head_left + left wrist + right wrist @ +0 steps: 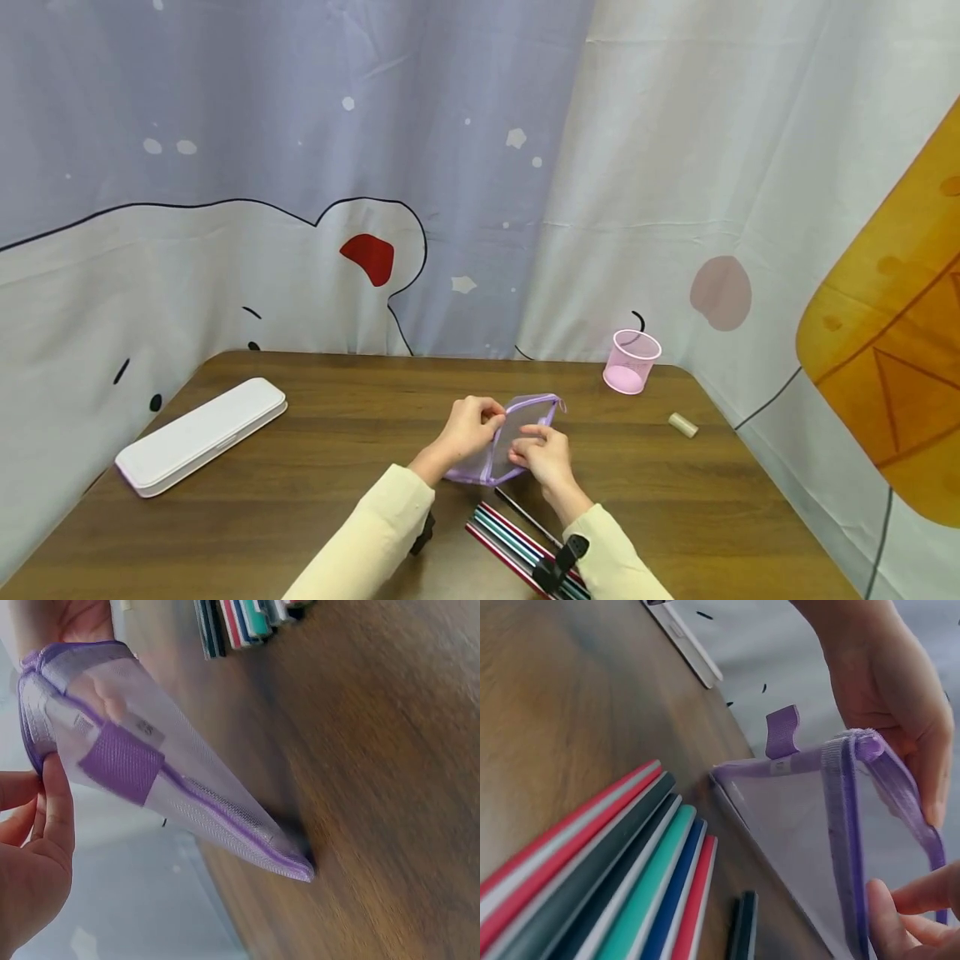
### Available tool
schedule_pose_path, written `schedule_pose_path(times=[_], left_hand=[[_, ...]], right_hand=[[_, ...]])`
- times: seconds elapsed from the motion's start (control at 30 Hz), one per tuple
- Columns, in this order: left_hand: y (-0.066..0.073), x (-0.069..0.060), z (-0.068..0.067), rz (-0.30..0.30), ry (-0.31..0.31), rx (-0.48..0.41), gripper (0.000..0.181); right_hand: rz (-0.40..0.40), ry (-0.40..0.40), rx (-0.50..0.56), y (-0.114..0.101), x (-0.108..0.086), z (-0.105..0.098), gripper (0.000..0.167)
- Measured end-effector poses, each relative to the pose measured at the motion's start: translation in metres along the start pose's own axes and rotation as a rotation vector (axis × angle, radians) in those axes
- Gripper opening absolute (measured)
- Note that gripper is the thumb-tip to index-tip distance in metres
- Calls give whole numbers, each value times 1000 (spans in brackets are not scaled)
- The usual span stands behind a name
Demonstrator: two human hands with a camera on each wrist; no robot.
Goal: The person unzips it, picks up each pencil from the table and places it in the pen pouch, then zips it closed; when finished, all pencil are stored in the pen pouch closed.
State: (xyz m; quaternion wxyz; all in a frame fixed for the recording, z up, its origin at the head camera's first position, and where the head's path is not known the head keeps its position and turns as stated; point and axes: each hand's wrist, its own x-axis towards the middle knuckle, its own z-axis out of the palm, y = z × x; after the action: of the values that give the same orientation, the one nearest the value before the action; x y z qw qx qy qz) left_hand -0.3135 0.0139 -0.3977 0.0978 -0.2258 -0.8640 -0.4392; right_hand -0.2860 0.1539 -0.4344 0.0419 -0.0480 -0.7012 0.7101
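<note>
Soft light, apparent wrist-view blur

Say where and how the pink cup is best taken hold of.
Probably grip the pink cup by its wall below the rim, from the person's side: it stands upright, tapering toward its base, with the curtain behind it. The right hand is nearer.

The right sleeve [618,554] is plain pale cream, with a straight cuff. Just beside it sits a chunky black wrist mount [562,565]. Left of the right sleeve, the left sleeve [375,525] matches, its black mount [424,535] partly hidden.
</note>
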Motion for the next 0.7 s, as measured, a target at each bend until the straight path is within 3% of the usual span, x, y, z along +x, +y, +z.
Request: schedule_pose_path(times=[0.13,0.27,0.43,0.53,0.6,0.7], left_hand=[[-3,0,-3,-12,0,7,13],[-5,1,-5,-2,-2,12,14],[-8,2,-7,3,3,25,13],[-9,3,-9,4,11,26,12],[-10,4,-9,10,15,30,12],[-11,5,-11,9,17,35,11]], right_hand=[[-66,-36,-81,-4,-7,-9,28],[-142,-125,-271,-10,-17,-21,17],[-343,-364,-759,-14,-33,-39,16],[-461,-457,-1069,-16,-46,-47,23],[-488,-483,-1202,-17,-55,-51,24],[-512,-474,-1285,-15,-66,-53,19]])
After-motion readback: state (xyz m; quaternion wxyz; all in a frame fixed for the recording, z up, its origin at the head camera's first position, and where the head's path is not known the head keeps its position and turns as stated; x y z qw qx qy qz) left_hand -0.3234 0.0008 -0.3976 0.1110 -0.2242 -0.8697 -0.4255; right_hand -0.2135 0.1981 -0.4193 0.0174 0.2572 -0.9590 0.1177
